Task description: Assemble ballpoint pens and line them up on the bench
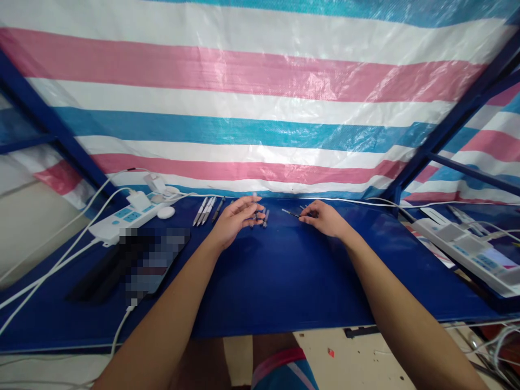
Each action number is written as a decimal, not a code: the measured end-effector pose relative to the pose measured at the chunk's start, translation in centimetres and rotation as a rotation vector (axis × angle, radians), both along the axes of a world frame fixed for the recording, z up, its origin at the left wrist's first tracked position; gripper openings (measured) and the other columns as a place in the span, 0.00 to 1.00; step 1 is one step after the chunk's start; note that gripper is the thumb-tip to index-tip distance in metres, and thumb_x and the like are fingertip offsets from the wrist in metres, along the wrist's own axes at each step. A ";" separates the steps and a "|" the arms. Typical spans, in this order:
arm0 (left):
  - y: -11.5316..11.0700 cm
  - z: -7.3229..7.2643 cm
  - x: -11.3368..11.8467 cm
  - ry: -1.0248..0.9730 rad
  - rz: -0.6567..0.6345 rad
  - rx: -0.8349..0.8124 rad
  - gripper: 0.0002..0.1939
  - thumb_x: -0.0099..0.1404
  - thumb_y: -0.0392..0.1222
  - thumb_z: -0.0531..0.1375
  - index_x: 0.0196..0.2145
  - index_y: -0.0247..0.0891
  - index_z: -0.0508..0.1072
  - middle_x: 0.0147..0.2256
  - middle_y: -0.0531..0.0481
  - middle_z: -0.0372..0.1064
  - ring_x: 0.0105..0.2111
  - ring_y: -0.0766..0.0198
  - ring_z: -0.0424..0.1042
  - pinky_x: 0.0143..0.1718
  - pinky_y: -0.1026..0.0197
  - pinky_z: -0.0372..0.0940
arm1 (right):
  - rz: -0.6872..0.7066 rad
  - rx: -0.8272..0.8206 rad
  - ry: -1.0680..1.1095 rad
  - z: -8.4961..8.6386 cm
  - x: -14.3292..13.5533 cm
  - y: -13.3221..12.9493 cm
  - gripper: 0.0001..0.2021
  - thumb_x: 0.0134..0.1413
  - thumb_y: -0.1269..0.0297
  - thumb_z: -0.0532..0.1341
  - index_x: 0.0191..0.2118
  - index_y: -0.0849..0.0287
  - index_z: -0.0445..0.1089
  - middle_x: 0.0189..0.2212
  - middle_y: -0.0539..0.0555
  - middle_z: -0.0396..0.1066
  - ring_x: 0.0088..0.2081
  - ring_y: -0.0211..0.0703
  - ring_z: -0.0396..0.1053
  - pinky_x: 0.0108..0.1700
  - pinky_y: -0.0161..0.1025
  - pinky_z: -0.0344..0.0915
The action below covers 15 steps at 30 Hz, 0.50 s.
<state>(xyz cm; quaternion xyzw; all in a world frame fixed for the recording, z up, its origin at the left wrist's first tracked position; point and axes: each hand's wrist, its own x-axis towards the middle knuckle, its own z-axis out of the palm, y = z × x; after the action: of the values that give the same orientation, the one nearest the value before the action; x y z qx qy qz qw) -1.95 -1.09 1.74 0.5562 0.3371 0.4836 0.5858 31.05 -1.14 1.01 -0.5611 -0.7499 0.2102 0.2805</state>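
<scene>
My left hand [239, 219] hovers over the middle back of the blue table, its fingers curved and spread apart. Several short clear tubes with dark ends [266, 218] lie just beneath and beside its fingertips, partly hidden by them. To the right, the thumb and fingers of my right hand [323, 218] pinch the dark end of a thin pen refill [290, 212], which points left. Another slim piece shows behind those fingers, too small to name. Left of my left hand, white pens [203, 211] lie side by side next to a dark pen [218, 209].
A white power strip [130, 214] with plugs and cables stands at the back left, near a round white disc [166, 212]. A dark phone [158, 265], partly blurred out, lies in front. Another white power strip [475, 254] is at right. Striped sheeting [260, 124] hangs behind.
</scene>
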 end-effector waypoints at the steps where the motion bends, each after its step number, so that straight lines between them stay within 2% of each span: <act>1: 0.0 -0.1 0.0 0.040 0.015 0.017 0.24 0.66 0.54 0.72 0.56 0.41 0.80 0.51 0.39 0.80 0.46 0.52 0.82 0.47 0.49 0.77 | 0.036 0.001 0.098 0.2 -0.4 -0.3 0.10 0.60 0.55 0.71 0.42 0.54 0.83 0.45 0.57 0.81 0.45 0.52 0.76 0.50 0.46 0.70; 3: 0.2 -0.3 -0.1 0.166 0.045 0.075 0.25 0.66 0.54 0.71 0.57 0.42 0.82 0.49 0.40 0.82 0.43 0.53 0.81 0.47 0.50 0.77 | 0.139 -0.037 0.290 0.7 -1.3 -1.0 0.15 0.60 0.48 0.71 0.45 0.54 0.82 0.47 0.56 0.81 0.47 0.52 0.77 0.51 0.46 0.72; 6: 0.4 -0.6 -0.2 0.341 0.085 0.174 0.23 0.65 0.55 0.71 0.54 0.43 0.84 0.43 0.44 0.83 0.38 0.55 0.80 0.45 0.50 0.76 | 0.208 -0.120 0.447 1.3 -2.4 -1.9 0.21 0.58 0.42 0.71 0.45 0.55 0.80 0.42 0.56 0.81 0.42 0.50 0.76 0.46 0.45 0.73; 8: 0.6 -0.7 -0.3 0.390 0.090 0.227 0.21 0.66 0.55 0.71 0.52 0.44 0.85 0.43 0.44 0.84 0.40 0.53 0.80 0.46 0.50 0.75 | 0.213 -0.125 0.470 1.5 -2.9 -2.2 0.23 0.57 0.40 0.72 0.44 0.55 0.79 0.40 0.55 0.80 0.39 0.48 0.75 0.43 0.45 0.72; 12: 0.6 -0.8 -0.2 0.424 0.063 0.310 0.17 0.67 0.53 0.70 0.51 0.47 0.86 0.52 0.44 0.82 0.49 0.50 0.80 0.53 0.49 0.74 | 0.222 -0.120 0.476 1.6 -3.1 -2.3 0.23 0.56 0.40 0.73 0.44 0.55 0.79 0.38 0.55 0.79 0.36 0.46 0.73 0.40 0.44 0.70; 15: 0.4 -0.8 -0.2 0.456 0.059 0.339 0.17 0.68 0.53 0.69 0.51 0.47 0.86 0.52 0.44 0.82 0.49 0.51 0.80 0.53 0.49 0.74 | 0.230 -0.130 0.485 1.4 -3.1 -2.2 0.22 0.57 0.41 0.73 0.44 0.56 0.79 0.37 0.54 0.79 0.35 0.45 0.72 0.40 0.43 0.70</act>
<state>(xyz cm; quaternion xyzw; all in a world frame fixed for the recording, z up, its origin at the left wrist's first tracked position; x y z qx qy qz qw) -2.11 -0.66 0.93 0.7305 0.3906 0.4125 0.3791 27.99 -3.39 2.44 -0.4225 -0.7045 0.4165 0.3895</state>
